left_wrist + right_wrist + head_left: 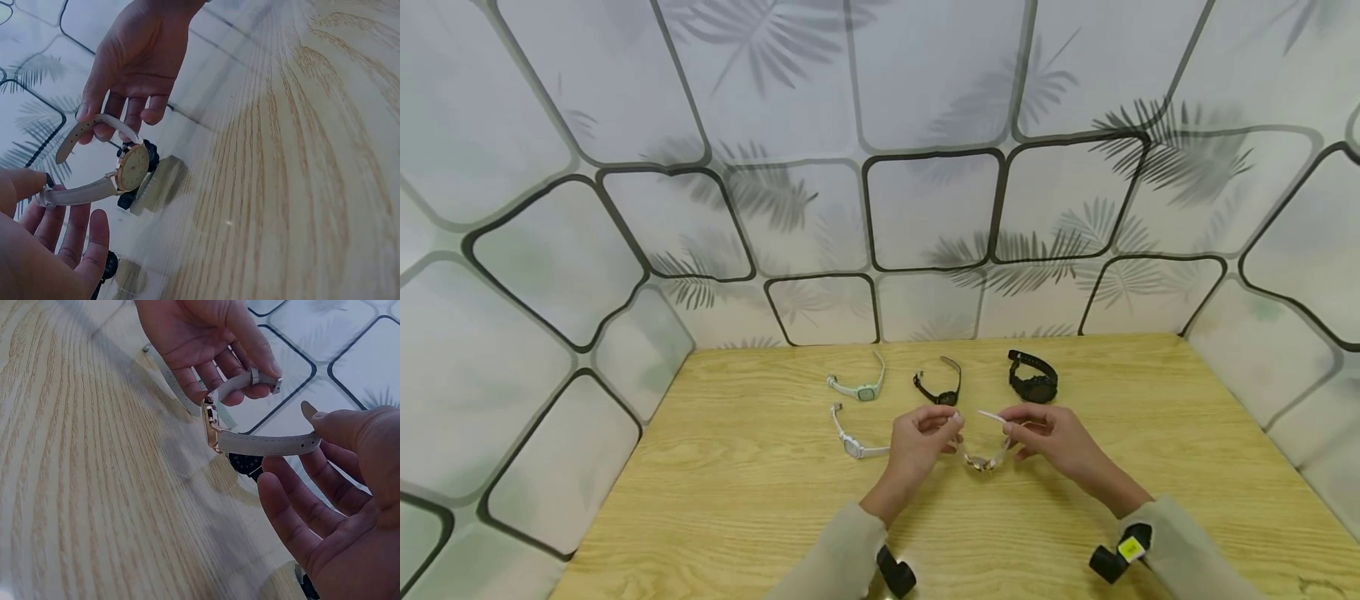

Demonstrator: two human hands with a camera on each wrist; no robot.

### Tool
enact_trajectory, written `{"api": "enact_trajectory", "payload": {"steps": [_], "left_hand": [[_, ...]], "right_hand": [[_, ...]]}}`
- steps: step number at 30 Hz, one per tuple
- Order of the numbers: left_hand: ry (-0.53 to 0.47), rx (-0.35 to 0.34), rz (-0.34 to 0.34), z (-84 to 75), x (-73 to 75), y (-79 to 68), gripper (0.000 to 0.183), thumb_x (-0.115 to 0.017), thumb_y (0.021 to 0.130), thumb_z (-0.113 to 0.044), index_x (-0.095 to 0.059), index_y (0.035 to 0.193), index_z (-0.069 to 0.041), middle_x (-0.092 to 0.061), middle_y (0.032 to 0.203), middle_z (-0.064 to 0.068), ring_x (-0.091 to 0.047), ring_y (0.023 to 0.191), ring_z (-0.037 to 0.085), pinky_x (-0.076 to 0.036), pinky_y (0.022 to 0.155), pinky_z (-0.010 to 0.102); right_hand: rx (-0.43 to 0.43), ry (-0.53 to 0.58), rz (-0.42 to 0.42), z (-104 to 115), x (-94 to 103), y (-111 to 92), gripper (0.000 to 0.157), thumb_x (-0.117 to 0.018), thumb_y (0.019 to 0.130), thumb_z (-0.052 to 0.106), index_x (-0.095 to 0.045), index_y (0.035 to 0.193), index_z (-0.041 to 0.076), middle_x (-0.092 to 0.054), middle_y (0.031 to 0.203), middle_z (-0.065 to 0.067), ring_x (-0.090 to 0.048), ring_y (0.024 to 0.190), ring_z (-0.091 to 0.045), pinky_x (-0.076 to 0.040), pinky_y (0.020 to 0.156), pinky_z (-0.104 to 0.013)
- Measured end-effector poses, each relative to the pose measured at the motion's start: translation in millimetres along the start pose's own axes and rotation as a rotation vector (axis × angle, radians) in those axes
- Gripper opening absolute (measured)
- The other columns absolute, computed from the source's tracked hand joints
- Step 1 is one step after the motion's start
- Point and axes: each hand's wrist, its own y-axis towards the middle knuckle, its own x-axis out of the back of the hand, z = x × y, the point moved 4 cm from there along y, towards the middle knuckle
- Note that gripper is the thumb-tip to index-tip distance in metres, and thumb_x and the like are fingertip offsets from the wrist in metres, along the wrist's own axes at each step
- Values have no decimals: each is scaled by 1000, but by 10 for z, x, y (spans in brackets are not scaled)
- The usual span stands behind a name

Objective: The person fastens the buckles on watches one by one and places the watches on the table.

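A wristwatch with a white strap and gold-rimmed round case [980, 462] is held up between both hands, its dial outward and its strap unfastened. My left hand [917, 442] pinches the buckle end of the strap [81, 194] between thumb and fingers. With thumb and fingers, my right hand [1051, 437] grips the other strap half [269, 445], the one with the holes, and its tip sticks out past the thumb. The gold case [133, 167] hangs in the gap between the hands, over the wooden table [737, 517].
Behind the hands lie a pale green watch [867, 392], a small black watch [948, 398] and a bulky black watch [1039, 388]. A white watch [852, 447] lies left of the left hand. A patterned wall [932, 212] borders the table's back and sides.
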Motion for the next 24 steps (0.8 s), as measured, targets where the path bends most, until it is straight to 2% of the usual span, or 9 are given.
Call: {"api": "enact_trajectory", "payload": {"steps": [7,17,24], "left_hand": [[-27,-25,-17,-10,-59,21,23,-74,97,-12,-72,113,5,-73,106,25,-72,83,23,-59,81,57],[-41,-14,-12,-24,-113,20,25,-74,96,-12,-71,114,6,-75,103,16,-72,83,22,-60,81,54],[-19,9,7,-5,-132,22,20,-75,96,-12,-74,111,1,-75,102,20,-72,83,24,-61,80,51]], "right_hand": [[51,-41,21,40,-53,12,33,-68,101,15,-64,122,-11,-69,103,-30,-73,85,-25,-62,70,-41],[80,-91,19,74,-92,24,29,-67,102,14,-65,119,-10,-70,100,-27,-72,85,-32,-62,69,-39],[76,-129,-40,61,-64,20,27,-66,103,17,-67,119,-4,-69,105,-25,-72,85,-23,-62,70,-40]]}}
